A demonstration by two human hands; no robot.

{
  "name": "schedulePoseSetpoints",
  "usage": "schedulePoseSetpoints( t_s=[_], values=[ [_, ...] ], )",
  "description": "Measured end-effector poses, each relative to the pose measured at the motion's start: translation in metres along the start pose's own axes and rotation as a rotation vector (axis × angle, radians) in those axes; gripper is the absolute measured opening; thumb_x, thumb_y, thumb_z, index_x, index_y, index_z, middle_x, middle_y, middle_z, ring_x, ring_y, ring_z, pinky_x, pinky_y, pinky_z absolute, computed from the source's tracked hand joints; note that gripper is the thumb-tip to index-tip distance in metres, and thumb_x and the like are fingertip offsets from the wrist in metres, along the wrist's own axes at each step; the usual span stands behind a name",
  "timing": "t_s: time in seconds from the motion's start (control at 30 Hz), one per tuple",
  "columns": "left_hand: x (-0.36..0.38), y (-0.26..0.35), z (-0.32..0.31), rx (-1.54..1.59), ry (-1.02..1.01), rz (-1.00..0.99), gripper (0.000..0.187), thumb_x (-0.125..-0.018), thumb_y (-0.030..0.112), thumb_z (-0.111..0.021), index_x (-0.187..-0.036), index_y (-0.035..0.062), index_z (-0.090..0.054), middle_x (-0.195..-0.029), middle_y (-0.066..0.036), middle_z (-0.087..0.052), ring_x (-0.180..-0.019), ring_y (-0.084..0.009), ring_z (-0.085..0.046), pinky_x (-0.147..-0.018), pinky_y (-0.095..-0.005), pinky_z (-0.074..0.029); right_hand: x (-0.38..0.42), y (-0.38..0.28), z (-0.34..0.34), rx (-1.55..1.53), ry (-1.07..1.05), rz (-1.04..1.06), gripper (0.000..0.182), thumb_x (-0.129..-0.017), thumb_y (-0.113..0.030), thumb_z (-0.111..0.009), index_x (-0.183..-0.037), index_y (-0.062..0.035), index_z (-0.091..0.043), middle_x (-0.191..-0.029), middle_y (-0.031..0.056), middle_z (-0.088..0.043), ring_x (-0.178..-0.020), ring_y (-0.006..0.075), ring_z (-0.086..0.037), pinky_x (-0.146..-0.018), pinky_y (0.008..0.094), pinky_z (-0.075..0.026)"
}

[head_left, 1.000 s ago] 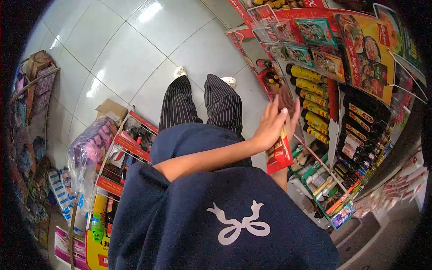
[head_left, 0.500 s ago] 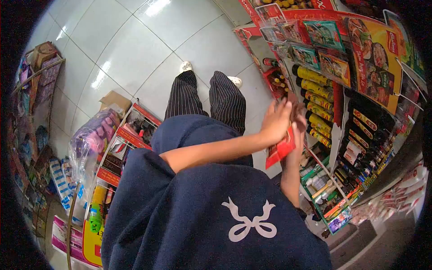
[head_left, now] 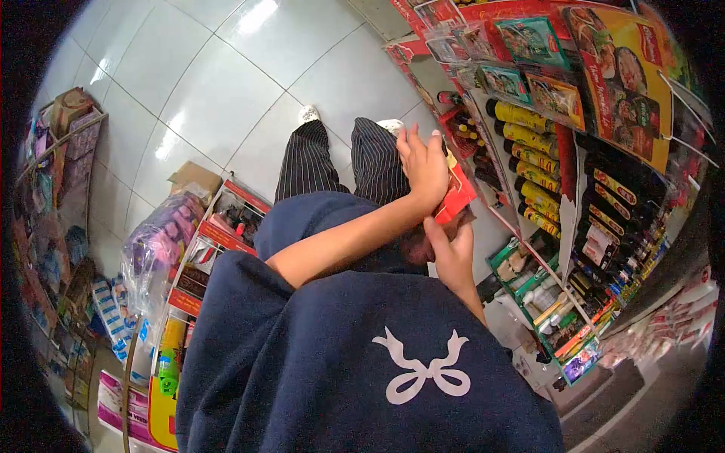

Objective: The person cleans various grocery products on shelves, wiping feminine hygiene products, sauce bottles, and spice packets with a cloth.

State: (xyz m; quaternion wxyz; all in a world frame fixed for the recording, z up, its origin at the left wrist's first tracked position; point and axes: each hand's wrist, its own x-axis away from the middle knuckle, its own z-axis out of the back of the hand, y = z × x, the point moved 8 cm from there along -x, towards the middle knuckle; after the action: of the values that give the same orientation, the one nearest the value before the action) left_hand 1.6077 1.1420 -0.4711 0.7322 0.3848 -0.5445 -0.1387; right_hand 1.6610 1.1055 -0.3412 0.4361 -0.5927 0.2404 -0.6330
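Note:
A small red packet or box with a yellowish top end is in front of my body, tilted. My left hand lies along its left side, back of the hand up, fingertips pointing away from me. The palm side and part of the packet are hidden beneath it. My right hand is at the near end of the packet, with the thumb to the left and the fingers on the right. Beside my right thumb is a blurred dark reddish patch I cannot make out.
On the right, a shelf carries yellow-labelled bottles, dark bottles and hanging seasoning sachets. On the left stand a red-edged rack, a plastic-wrapped purple pack and a cardboard box. White floor tiles lie ahead.
Both hands and the red packet have moved left, away from the right shelf. My right hand has shifted from the packet's far side to its near end.

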Motion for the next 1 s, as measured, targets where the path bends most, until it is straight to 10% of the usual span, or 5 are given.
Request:
schedulePoseSetpoints(
  t_s=[0.2, 0.5, 0.63, 0.83, 1.0],
  values=[
    [0.014, 0.02, 0.015, 0.127, -0.009, 0.062, 0.046, -0.084, 0.031, -0.035, -0.12, 0.002, -0.033, -0.102, -0.016, -0.055, -0.097, -0.0335, -0.05, -0.085, -0.0383, -0.035, -0.004, 0.01, 0.019, 0.098, 0.04, 0.01, 0.031, -0.081, -0.011, -0.053, -0.108, 0.0028, -0.045, -0.1, 0.007, -0.053, -0.091, 0.0128, -0.049, -0.081, 0.0267, -0.037],
    [-0.004, 0.013, 0.0, -0.047, -0.161, 0.008, 0.041, -0.084, 0.033, -0.035, -0.105, 0.0002, -0.048, -0.094, -0.02, -0.056, -0.091, -0.0365, -0.051, -0.08, -0.0404, -0.037, -0.03, 0.025, 0.059, -0.013, 0.2, -0.021, 0.02, -0.078, -0.007, -0.057, -0.096, 0.0017, -0.055, -0.087, 0.0037, -0.059, -0.073, 0.0107, -0.055, -0.069, 0.0239, -0.043],
    [0.007, 0.041, 0.005, -0.149, -0.026, -0.305, 0.048, -0.078, 0.031, -0.049, -0.114, 0.0008, -0.037, -0.096, -0.02, -0.053, -0.096, -0.0342, -0.048, -0.084, -0.0423, -0.034, -0.057, 0.03, 0.096, -0.032, 0.302, 0.006, 0.021, -0.077, -0.007, -0.058, -0.096, 0.0005, -0.055, -0.087, 0.0043, -0.059, -0.074, 0.0105, -0.055, -0.068, 0.0247, -0.044],
    [0.065, 0.046, -0.029, 0.154, -0.783, -0.174, 0.032, -0.067, 0.021, -0.066, -0.089, 0.0019, -0.051, -0.081, -0.012, -0.058, -0.074, -0.03, -0.059, -0.068, -0.0345, -0.046, -0.07, 0.046, 0.166, 0.161, 0.439, 0.003, 0.027, -0.073, -0.017, -0.065, -0.089, 0.0038, -0.058, -0.083, 0.007, -0.06, -0.074, 0.0155, -0.055, -0.07, 0.0276, -0.043],
    [0.043, 0.023, -0.032, -0.423, -0.743, -0.118, 0.031, -0.069, 0.028, -0.057, -0.085, 0.0015, -0.06, -0.071, -0.02, -0.058, -0.07, -0.0307, -0.059, -0.065, -0.0353, -0.046, -0.067, 0.068, 0.173, 0.298, 0.518, -0.013, 0.029, -0.076, -0.022, -0.062, -0.088, 0.0039, -0.057, -0.084, 0.0076, -0.06, -0.073, 0.0157, -0.055, -0.069, 0.028, -0.043]
  ],
)
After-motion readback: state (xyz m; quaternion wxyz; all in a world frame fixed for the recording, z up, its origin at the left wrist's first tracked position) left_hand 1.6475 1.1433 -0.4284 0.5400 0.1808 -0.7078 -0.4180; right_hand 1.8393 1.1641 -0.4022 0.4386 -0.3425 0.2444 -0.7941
